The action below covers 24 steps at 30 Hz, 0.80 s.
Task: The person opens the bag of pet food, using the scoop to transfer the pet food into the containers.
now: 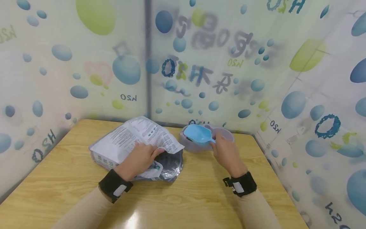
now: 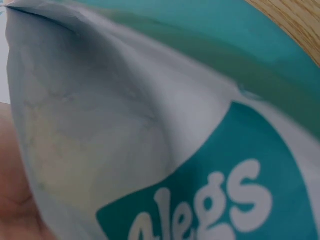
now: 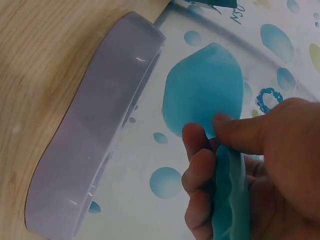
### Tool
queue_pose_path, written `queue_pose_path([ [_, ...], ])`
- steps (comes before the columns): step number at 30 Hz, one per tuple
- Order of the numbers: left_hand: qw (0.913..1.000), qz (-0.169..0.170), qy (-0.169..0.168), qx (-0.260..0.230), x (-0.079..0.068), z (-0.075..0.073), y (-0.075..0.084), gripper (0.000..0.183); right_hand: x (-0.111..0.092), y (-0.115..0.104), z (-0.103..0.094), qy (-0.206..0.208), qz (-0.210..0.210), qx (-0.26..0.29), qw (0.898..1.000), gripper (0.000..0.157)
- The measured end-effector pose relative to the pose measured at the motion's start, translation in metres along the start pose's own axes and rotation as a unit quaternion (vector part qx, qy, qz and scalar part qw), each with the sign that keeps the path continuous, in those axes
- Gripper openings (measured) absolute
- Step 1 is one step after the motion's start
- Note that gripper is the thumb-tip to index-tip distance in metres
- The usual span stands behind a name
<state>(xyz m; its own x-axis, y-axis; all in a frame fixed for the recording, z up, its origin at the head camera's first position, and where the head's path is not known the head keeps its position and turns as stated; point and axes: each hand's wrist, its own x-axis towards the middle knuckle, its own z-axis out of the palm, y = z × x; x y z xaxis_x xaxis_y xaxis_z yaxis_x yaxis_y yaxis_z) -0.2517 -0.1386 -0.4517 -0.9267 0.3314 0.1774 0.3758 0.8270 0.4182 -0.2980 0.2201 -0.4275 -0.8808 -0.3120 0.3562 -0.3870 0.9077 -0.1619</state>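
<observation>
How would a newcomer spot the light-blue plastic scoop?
Find the yellowish wood-grain table, then the pale-purple plastic dish near its far edge, right of the white printed bag. In the head view, the light-blue plastic scoop overlaps that dish's left part, its handle in the person's bare right hand. Solid light blue sets it apart from both neighbours.

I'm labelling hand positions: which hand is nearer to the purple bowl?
Right. The right hand, gripping the blue scoop, is close by the near side of the purple bowl; the left hand is farther to the left, at the open bag.
</observation>
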Motion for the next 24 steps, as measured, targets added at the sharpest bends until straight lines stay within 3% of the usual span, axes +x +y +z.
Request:
queue_pose_path([
  [8,0.9998,0.012,0.014,0.000,0.000,0.001,0.000,0.056,-0.006,-0.001,-0.009,-0.020,-0.015,0.067,0.997,0.026],
  [17,0.9986,0.024,0.047,0.001,-0.001,0.002,-0.001,0.058,-0.015,-0.004,-0.035,-0.040,-0.094,0.172,0.980,0.014],
  [20,0.9985,0.027,0.048,-0.002,-0.001,0.003,-0.002,0.058,-0.019,-0.007,-0.043,-0.074,-0.123,0.188,0.972,0.010],
  [24,0.9991,0.018,0.037,-0.005,0.000,0.004,-0.003,0.057,-0.024,-0.010,-0.047,-0.155,-0.136,0.201,0.957,0.011],
])
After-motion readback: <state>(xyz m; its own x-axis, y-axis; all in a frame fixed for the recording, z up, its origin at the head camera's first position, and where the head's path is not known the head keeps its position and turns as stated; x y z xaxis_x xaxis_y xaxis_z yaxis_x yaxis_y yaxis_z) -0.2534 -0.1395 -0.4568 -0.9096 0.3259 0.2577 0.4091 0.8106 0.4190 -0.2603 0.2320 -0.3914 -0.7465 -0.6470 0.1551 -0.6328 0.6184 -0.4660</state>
